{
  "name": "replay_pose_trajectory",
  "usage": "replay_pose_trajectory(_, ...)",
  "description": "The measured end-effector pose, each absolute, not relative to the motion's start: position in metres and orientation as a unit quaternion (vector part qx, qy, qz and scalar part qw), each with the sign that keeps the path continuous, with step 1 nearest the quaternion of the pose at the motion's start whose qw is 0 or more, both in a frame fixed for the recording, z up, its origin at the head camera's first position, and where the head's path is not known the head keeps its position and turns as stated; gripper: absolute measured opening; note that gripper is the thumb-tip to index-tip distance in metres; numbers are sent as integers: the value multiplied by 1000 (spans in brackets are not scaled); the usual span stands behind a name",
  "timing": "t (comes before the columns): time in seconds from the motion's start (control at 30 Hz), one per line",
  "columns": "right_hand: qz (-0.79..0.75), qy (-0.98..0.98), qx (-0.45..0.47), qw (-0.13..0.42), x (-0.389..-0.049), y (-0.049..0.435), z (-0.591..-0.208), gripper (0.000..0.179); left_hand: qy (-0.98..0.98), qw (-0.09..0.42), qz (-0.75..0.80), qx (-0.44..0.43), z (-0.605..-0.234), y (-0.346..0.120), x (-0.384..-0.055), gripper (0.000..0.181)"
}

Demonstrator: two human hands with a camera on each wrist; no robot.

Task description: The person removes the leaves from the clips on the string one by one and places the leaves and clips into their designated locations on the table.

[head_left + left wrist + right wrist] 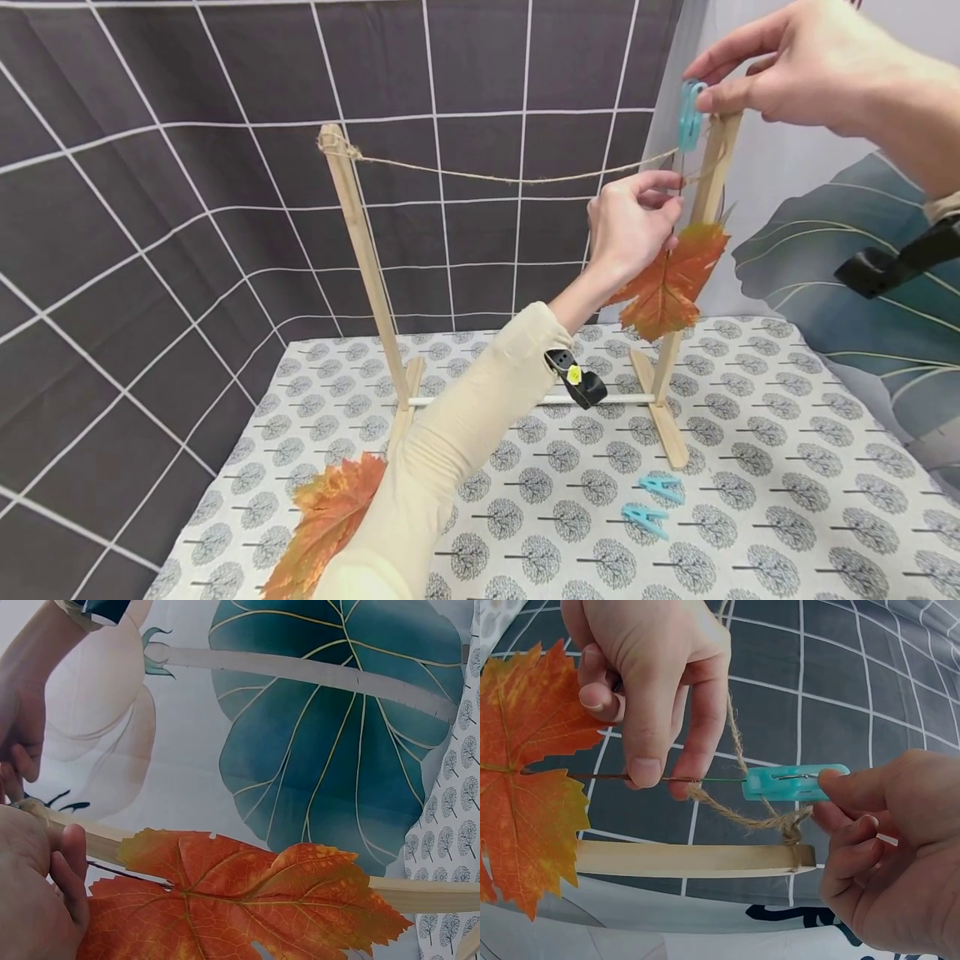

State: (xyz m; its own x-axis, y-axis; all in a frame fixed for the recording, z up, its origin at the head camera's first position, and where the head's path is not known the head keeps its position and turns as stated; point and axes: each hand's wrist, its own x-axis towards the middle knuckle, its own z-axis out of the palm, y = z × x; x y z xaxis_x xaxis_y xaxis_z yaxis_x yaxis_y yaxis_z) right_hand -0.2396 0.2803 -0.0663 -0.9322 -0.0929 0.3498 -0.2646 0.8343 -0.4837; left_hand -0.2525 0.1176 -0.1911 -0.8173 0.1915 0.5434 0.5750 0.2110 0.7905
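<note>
My left hand pinches the thin stem of an orange artificial maple leaf, which hangs below the fingers. Between thumb and fingers, my right hand grips a light-blue clothespin from above. In the right wrist view, the jaws of the clothespin sit at the tip of the stem, beside the twine. That twine sags between two wooden posts and is knotted near the top of the right post. The leaf spreads out past my left fingers in the left wrist view.
Two more light-blue clothespins lie on the tree-patterned tablecloth. A second orange leaf lies at the lower left, partly behind my left sleeve. The left post and a white crossbar belong to the wooden stand.
</note>
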Motion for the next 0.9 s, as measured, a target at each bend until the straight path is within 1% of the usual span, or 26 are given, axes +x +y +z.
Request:
replay_pose_trajectory(0.27, 287, -939, 102, 160, -240, 284, -63, 34, -757, 169, -576, -260, -191, 117, -251, 18)
replay_pose_trajectory(0.57, 310, -930, 109, 164, -237, 285, -59, 27, -755, 163, -579, -260, -193, 114, -248, 18)
replay_pose_trajectory(0.9, 324, -925, 109, 168, -234, 287, -61, 30, -756, 163, -571, -274, -200, 103, -244, 20)
